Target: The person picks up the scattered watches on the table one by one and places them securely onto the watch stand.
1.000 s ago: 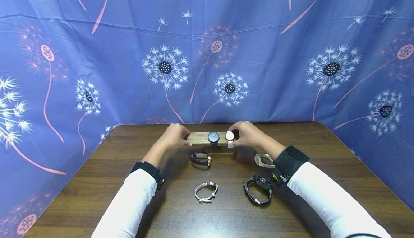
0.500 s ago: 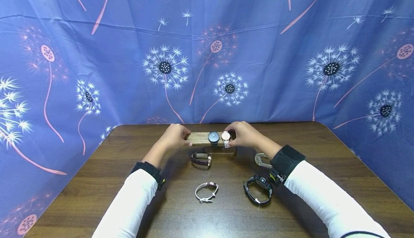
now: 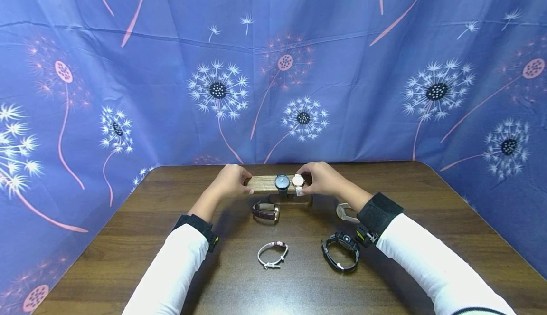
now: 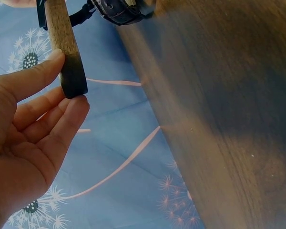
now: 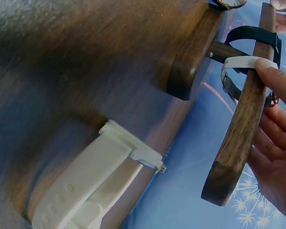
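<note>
A wooden T-shaped watch stand, its crossbar (image 3: pixel 261 183) raised over a dark base (image 5: pixel 195 57), stands near the table's back edge. My left hand (image 3: pixel 229 180) pinches the crossbar's left end, thumb on one face and fingertips beneath in the left wrist view. Around the bar's middle sits a black watch (image 3: pixel 282 182) with a dark dial. Just right of it, a white-strapped watch (image 3: pixel 298 180) also loops the bar. My right hand (image 3: pixel 325 177) holds this white watch, thumb on its strap (image 5: pixel 240 62). The bar's right end sticks out past the hand in the right wrist view.
In front of the stand lies a brown-strapped watch (image 3: pixel 265 212). Nearer are a thin white-banded watch (image 3: pixel 272 254) and a chunky black watch (image 3: pixel 341 252). A cream watch (image 5: pixel 86 176) lies by my right forearm. A blue dandelion-print curtain (image 3: pixel 265 68) hangs behind the table.
My right hand has slid the white watch left along the crossbar, closer to the black watch. During the last half second both hands stay put. The left hand has kept its place throughout.
</note>
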`<action>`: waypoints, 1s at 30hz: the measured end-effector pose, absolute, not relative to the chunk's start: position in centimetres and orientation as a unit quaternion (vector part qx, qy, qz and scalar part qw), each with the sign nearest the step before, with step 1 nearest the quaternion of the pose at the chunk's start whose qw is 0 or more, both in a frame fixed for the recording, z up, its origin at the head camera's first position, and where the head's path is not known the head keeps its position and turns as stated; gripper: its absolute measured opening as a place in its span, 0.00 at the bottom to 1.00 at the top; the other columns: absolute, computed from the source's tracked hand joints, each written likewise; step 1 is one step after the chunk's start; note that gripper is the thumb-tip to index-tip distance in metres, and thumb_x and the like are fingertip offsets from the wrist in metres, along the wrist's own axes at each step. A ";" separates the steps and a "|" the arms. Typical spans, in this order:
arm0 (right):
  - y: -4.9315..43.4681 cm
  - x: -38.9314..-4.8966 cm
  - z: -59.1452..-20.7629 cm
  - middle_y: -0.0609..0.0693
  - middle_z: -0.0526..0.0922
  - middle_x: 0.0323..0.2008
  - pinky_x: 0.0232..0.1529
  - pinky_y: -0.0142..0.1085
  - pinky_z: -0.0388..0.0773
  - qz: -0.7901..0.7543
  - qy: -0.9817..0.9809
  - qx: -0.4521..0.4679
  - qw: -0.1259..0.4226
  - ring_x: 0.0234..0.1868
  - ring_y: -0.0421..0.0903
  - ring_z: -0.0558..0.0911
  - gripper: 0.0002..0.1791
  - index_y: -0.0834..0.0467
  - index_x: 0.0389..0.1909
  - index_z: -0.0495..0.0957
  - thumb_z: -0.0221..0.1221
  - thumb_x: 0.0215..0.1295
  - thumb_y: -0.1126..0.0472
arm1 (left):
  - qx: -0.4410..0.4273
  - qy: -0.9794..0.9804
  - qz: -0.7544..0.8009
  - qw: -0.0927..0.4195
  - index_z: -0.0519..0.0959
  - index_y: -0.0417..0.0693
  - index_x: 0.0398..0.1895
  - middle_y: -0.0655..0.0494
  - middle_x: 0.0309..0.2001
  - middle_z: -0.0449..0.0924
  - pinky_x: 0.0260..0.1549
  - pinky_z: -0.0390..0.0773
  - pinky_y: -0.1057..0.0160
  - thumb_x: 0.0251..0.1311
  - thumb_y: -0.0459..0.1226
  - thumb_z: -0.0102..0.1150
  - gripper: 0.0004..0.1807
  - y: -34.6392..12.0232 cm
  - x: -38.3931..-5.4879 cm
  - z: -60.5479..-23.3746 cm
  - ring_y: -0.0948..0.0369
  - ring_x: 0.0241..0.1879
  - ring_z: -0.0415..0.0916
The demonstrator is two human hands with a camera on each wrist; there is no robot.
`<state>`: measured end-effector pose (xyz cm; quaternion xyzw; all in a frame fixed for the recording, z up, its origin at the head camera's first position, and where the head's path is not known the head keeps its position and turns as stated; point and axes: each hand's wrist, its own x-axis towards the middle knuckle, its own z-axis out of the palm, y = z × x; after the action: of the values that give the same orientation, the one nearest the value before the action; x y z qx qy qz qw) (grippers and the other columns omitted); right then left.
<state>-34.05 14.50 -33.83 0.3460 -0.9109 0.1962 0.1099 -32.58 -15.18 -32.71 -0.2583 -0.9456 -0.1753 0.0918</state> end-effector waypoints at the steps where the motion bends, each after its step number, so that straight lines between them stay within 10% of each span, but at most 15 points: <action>1: 14.5 -34.0 -33.9 0.49 0.85 0.36 0.42 0.41 0.78 0.196 -0.910 0.349 0.111 0.37 0.45 0.80 0.27 0.62 0.43 0.82 0.78 0.39 0.56 | -0.258 -0.945 -0.178 0.091 0.85 0.36 0.40 0.54 0.27 0.84 0.39 0.81 0.58 0.46 0.38 0.76 0.19 -15.2 -32.5 -32.7 0.61 0.30 0.80; 14: 14.0 -33.9 -33.9 0.45 0.80 0.30 0.34 0.38 0.76 0.176 -0.911 0.354 0.116 0.31 0.43 0.77 0.27 0.59 0.39 0.77 0.78 0.36 0.59 | -0.242 -0.950 -0.185 0.076 0.84 0.35 0.43 0.52 0.32 0.85 0.43 0.81 0.57 0.47 0.38 0.76 0.21 -15.2 -32.4 -32.8 0.58 0.35 0.82; 30: 15.4 -33.1 -33.0 0.54 0.84 0.41 0.48 0.46 0.78 0.167 -0.913 0.353 0.121 0.43 0.51 0.82 0.31 0.64 0.46 0.79 0.78 0.40 0.55 | -0.250 -0.948 -0.181 0.079 0.83 0.42 0.28 0.61 0.19 0.75 0.33 0.77 0.60 0.48 0.37 0.75 0.10 -15.3 -32.4 -32.9 0.65 0.23 0.71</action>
<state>-33.08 15.44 -33.04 0.3531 -0.9125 0.1672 0.1209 -32.38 -15.26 -32.89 -0.2503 -0.9479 -0.1808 0.0788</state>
